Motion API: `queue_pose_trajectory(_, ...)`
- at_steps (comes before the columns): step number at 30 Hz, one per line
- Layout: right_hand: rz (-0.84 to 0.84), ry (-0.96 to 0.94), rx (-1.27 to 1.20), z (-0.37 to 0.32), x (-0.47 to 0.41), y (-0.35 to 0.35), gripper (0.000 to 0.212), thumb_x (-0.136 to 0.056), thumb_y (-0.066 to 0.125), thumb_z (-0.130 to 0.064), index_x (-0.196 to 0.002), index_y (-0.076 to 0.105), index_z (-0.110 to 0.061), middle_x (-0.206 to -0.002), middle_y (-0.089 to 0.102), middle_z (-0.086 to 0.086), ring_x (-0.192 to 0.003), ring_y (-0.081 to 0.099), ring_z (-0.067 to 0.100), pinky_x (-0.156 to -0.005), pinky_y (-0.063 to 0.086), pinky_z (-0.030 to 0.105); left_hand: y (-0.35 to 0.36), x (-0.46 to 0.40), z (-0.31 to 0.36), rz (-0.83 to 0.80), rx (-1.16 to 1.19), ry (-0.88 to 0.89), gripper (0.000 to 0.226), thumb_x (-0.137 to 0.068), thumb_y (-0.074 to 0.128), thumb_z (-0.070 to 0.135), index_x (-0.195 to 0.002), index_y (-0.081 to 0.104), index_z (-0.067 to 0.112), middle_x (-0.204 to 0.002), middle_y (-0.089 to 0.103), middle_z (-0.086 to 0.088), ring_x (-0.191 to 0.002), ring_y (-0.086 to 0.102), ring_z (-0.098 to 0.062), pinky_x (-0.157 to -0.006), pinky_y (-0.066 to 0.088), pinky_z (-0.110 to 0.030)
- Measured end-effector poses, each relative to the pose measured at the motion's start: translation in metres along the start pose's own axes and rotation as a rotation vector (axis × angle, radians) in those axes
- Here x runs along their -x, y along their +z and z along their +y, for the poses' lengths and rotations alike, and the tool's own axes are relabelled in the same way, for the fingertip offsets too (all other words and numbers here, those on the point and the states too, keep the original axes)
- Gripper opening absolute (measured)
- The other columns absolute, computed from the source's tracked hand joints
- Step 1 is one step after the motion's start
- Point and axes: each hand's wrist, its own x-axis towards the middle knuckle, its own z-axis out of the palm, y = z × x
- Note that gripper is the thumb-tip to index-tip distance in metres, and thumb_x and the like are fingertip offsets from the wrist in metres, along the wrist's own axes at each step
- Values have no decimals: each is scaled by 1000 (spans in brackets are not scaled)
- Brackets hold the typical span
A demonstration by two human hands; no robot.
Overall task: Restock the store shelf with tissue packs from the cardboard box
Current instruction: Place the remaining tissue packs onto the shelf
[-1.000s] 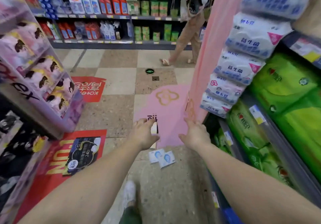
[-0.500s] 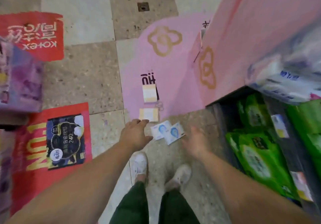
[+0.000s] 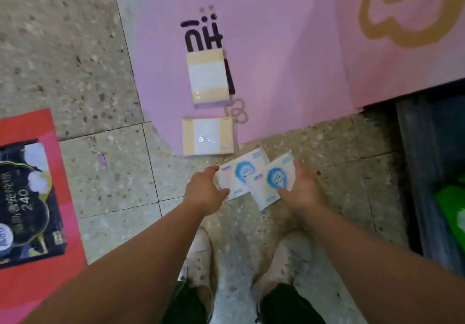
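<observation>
Down at floor level, both my arms reach straight ahead of my two white shoes [image 3: 201,255] toward a pair of white tissue packs with blue emblems. My left hand [image 3: 205,193] sits at the near-left corner of the left tissue pack [image 3: 240,172], thumb and fingers spread on either side of its edge; whether they actually pinch it yet I cannot tell. My right hand [image 3: 302,190] has its fingers curled round the right edge of the right tissue pack [image 3: 274,180], thumb against the near side, gripping it. The right pack overlaps the left one, and both lie tilted on the speckled stone floor [image 3: 113,172]. Just beyond them two yellow-and-white packs [image 3: 207,135] lie one past the other on a pink floor sticker [image 3: 276,59]. A red floor sticker [image 3: 27,286] lies far to my left, and a dark shelf base [image 3: 422,172] stands to my right.
</observation>
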Motion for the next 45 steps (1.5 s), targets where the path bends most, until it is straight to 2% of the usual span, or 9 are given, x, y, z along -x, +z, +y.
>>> queue_pose_trajectory(6,65,79,-41,30,-71,36,113,-68,85,-27,-152,10,-24,-147,37,11,-127,48,29,-98,46,42,55,-64,-15,33,512,-197,100,-73,81,10,-150,17,16,-133,53,-9,-115,58,-27,-94,51,-40)
queue_pose_trajectory(10,64,143,-137,32,-78,50,110,-65,87,-22,-151,18,-20,-143,41,14,-127,47,30,-96,44,38,76,-75,-14,115,703,-306,63,-73,81,10,-128,50,7,-116,63,-9,-97,64,-25,-78,54,-36)
queue_pose_trajectory(13,-63,142,-229,30,-80,52,88,-65,87,-22,-138,40,-12,-135,54,11,-120,55,26,-93,47,35,70,-73,-13,-36,820,-265,40,-75,81,18,-110,66,7,-108,71,-12,-90,69,-24,-67,54,-31)
queue_pose_trajectory(19,-179,57,-405,13,-5,2,47,-76,79,-26,-117,60,-14,-114,65,2,-101,62,20,-85,53,35,18,5,10,-240,795,-90,40,-73,81,15,-111,68,11,-109,72,-10,-101,69,-27,-91,54,-50)
queue_pose_trajectory(24,-391,8,-546,1,105,-90,40,-76,78,-31,-112,65,-20,-110,72,3,-95,70,20,-85,57,46,-59,126,54,-451,768,-101,32,-81,71,9,-113,65,11,-106,74,-6,-89,72,-18,-70,60,-30)
queue_pose_trajectory(27,-493,-37,-623,-21,192,-158,28,-84,71,-13,-111,63,-14,-113,70,8,-91,70,17,-71,57,29,-119,217,86,-548,715,-78,30,-82,68,11,-112,65,12,-107,73,-6,-90,71,-19,-72,60,-29)
queue_pose_trajectory(32,-229,-131,-817,-64,343,-247,42,-76,78,-11,-110,56,-18,-113,69,8,-102,67,26,-92,52,52,-204,365,151,-534,704,122,32,-83,65,10,-114,64,15,-105,73,-4,-88,71,-17,-74,59,-32)
queue_pose_trajectory(38,19,-252,-1085,-80,493,-321,41,-78,74,-1,-117,61,-3,-113,69,18,-101,68,34,-91,52,54,-263,490,219,-559,493,482,29,-86,63,4,-115,65,9,-101,74,-7,-81,73,-17,-65,59,-28)
queue_pose_trajectory(45,239,-296,-1301,-13,634,-337,24,-87,62,-3,-110,63,-13,-108,72,11,-94,70,28,-92,52,50,-256,603,265,-665,179,725,53,-71,78,13,-122,62,11,-115,70,-10,-106,67,-26,-94,52,-46)
